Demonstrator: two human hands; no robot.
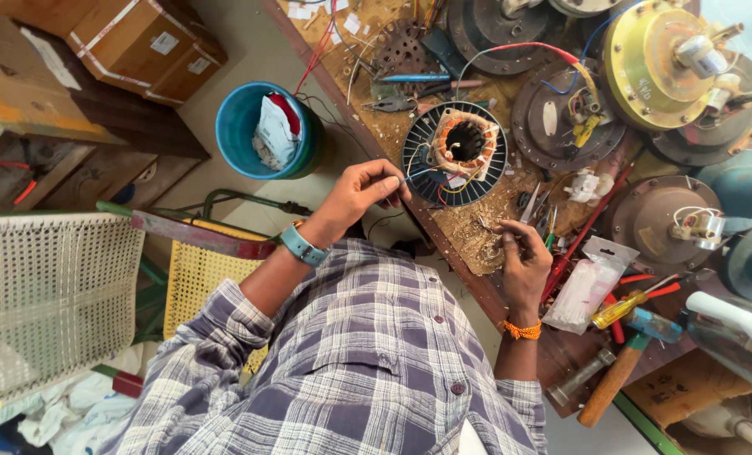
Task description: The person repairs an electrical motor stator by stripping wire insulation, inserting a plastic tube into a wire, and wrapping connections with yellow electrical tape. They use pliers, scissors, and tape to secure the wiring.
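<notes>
**Copper Winding, Thin Leads**

Copper-wound stator (pixel 458 152) sat on the littered workbench (pixel 477 227). Left hand (pixel 363 190) pinched a blue lead wire (pixel 418 174) running from the stator. Right hand (pixel 523 257) had its fingers curled, seemingly around something small; I could not tell what. A hard tug would likely snap the lead or tear it from the winding.

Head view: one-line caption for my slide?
Left hand pinches a wire from the wound stator; right hand rests on the cluttered bench.
</notes>
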